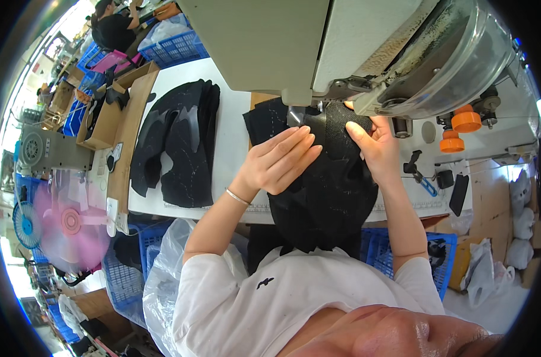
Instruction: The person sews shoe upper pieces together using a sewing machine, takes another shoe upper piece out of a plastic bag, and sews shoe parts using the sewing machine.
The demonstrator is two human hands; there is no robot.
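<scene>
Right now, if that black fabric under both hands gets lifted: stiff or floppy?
Likely floppy: the black fabric drapes over the table edge. Probably light, since flat fingers of the left hand and right hand hold it.

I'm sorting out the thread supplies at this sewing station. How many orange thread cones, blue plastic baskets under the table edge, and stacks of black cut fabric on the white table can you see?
Orange thread cones: 2
Blue plastic baskets under the table edge: 2
Stack of black cut fabric on the white table: 1
Total: 5
</scene>
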